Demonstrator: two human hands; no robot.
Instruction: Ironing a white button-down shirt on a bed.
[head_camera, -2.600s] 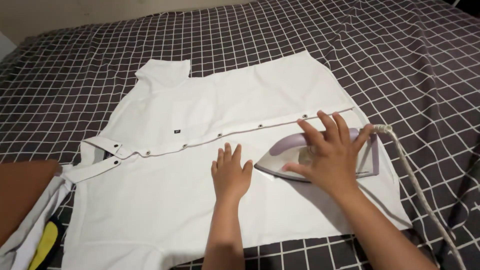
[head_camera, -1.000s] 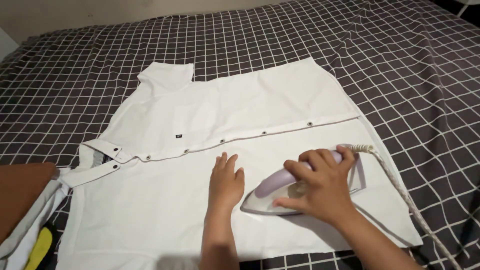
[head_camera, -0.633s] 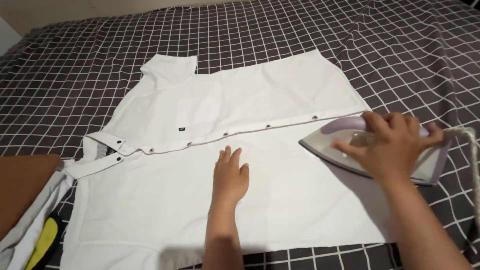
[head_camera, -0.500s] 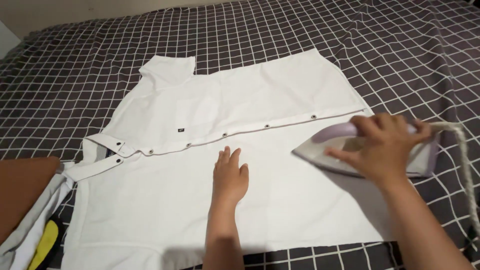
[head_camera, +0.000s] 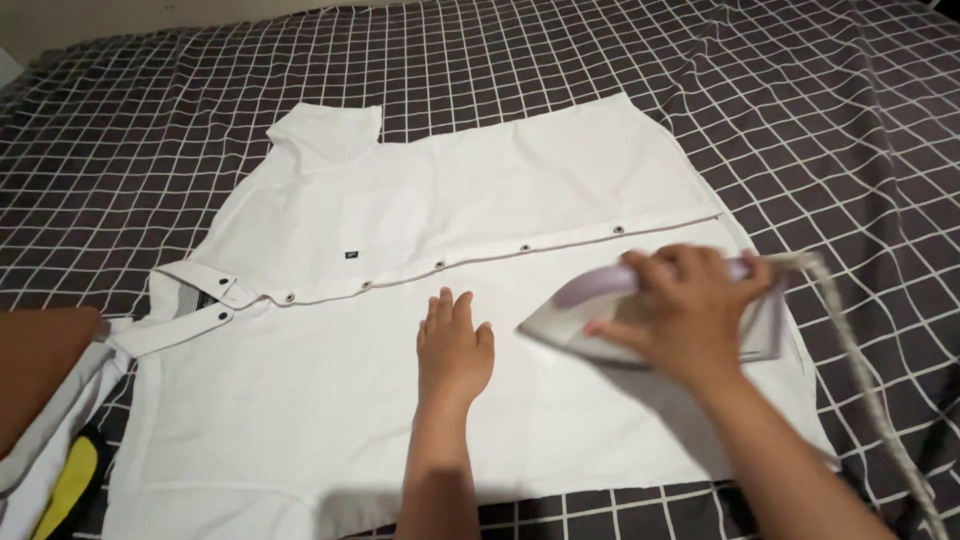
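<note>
we kept our left hand flat and open on the white shirt, spread buttoned on the checked bed, pinning the cloth taut while our right hand gripped the lilac iron beside it.

Bed fills nearly whole view, covered by dark charcoal sheet with white grid check. Sheet rumpled, soft folds running toward upper right corner. Pale strip of wall showing along top left edge, plain, unlit detail hard to tell. Brown surface cutting in at left edge, kind unclear. Grey, white and yellow cloth pile bunched at bottom left corner. Light even, soft, shadows faint.
</note>
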